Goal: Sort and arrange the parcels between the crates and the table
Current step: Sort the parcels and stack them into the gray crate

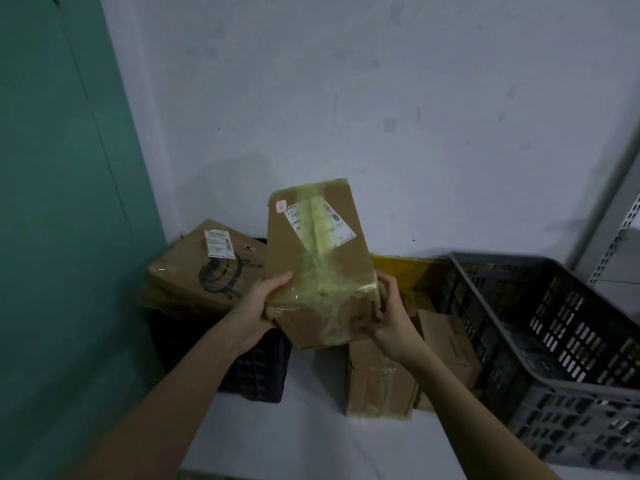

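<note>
A: Which parcel is held?
B: A brown cardboard box [320,261], tilted, with yellow-green tape and a white shipping label, raised above the white table [304,420].
A: And the grip?
B: Left hand [258,308] and right hand [386,317] clasp its lower end, fingers curled round the edges.

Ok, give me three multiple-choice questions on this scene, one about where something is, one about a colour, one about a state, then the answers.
1. Where is the grey crate?
A. far right
B. far left
C. overhead

2. What colour is the tape on the held cardboard parcel?
A. red
B. yellow-green
C. black

3. How is that parcel held?
A. left hand only
B. right hand only
C. both hands

Answers: 1 A, it stands at the right edge. 2 B, a yellow-green strip runs down the parcel. 3 C, the left hand and right hand grip its lower end.
</note>
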A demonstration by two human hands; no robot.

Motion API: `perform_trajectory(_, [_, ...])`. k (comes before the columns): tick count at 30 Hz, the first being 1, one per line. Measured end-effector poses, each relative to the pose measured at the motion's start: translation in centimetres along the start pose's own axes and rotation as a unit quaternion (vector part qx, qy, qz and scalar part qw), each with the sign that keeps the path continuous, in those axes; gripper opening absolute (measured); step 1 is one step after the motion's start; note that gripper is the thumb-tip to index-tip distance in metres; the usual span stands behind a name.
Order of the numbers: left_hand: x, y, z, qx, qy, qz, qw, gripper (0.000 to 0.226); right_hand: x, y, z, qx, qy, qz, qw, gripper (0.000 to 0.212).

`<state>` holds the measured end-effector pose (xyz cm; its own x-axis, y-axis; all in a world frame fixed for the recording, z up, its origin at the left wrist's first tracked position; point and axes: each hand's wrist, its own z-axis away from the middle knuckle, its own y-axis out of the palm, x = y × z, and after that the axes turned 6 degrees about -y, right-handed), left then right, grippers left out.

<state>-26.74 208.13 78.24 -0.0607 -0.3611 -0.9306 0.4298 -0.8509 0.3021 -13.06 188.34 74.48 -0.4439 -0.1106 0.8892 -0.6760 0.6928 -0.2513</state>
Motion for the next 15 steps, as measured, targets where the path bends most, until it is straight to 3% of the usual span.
perform_trajectory(4, [0.0,-1.7,-0.2,-0.019,0.069,0.039,0.997,0.054,1.3,-0.5,-0.9,0.09,0.083,-0.049,0.991,0.078])
perform_trajectory(8, [-0.5,-1.8,-0.3,-0.001,0.124,0.028,0.992,0.053,3.2,-0.8,-1.9,0.119,0.11,-0.156,0.974,0.12])
perform_trajectory(12, [-0.9,-2.2,-1.5,0.008,0.152,0.036,0.988,0.05,4.5,-0.2,-2.9,0.097,0.13,-0.168,0.972,0.111])
perform_trajectory(15, [0.0,-1.3,-2.3,0.019,0.157,-0.001,0.987,0.06,4.3,0.7,-3.1,-0.027,0.142,-0.134,0.98,0.082])
